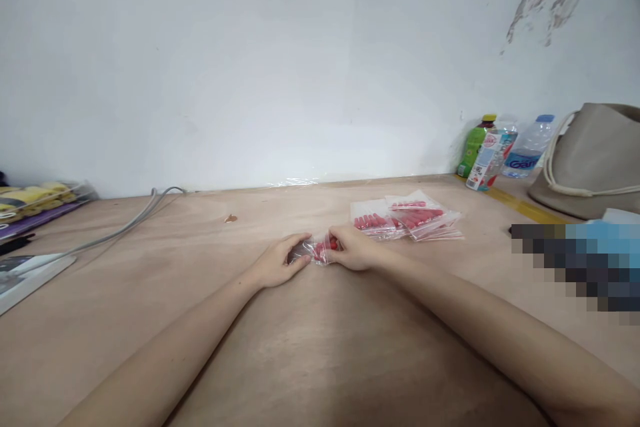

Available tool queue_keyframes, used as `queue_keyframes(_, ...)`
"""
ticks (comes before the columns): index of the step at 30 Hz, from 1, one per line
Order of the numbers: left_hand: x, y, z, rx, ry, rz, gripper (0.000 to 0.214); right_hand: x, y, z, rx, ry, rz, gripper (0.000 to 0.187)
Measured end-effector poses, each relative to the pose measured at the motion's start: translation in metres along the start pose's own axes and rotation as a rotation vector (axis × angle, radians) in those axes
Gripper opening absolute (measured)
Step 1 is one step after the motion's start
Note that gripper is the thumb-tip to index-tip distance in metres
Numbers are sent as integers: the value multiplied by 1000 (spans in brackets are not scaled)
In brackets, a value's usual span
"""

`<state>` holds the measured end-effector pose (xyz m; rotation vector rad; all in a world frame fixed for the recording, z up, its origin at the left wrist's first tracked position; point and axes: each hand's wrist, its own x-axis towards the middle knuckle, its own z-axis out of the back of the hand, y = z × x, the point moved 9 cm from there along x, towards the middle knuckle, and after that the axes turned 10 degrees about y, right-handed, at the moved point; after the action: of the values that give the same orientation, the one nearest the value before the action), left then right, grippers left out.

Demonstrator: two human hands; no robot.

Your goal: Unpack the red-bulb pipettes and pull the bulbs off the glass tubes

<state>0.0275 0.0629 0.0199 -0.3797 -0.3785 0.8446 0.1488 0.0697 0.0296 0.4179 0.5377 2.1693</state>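
Between my two hands, low over the wooden table, is a small clear plastic bag (316, 251) with several red pieces inside; their kind is too small to make out. My left hand (283, 259) curves round the bag's left end, thumb and fingers at its edges. At the other end, my right hand (353, 248) grips the bag by its right side, fingers closed on it. Just beyond my right hand lies an overlapping pile of clear zip bags (413, 215), holding red pieces in rows.
A grey cable (135, 219) runs across the table at left, near yellow packs (37, 199). Back right stand a green bottle (476, 147), a carton (491, 159), a water bottle (529, 150) and a beige bag (593, 160). A small brown scrap (231, 218) lies near the wall.
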Motion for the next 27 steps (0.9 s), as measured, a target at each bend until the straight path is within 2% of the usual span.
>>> queue_keyframes(3,0,1,-1,3,6,11,48,0,1,-2,-34,30,14,19)
queue_keyframes(9,0,2,-1,3,23,30,47,1,-13,-4,235,-4,-62,17)
queue_keyframes(14,0,-1,2,43,6,29,48,2,-27,3,409,-50,-102,19)
queue_keyframes(19,-1,-3,5,63,-8,40,48,2,-32,1,612,-2,-109,16)
queue_keyframes(22,-1,-3,4,72,-10,33,48,4,-37,-2,718,-18,-122,16)
queue_keyframes(25,-1,1,4,98,-1,39,50,4,-43,5,775,-53,-113,19)
queue_keyframes(27,-1,7,5,117,14,54,52,2,-46,17,792,-70,-108,23)
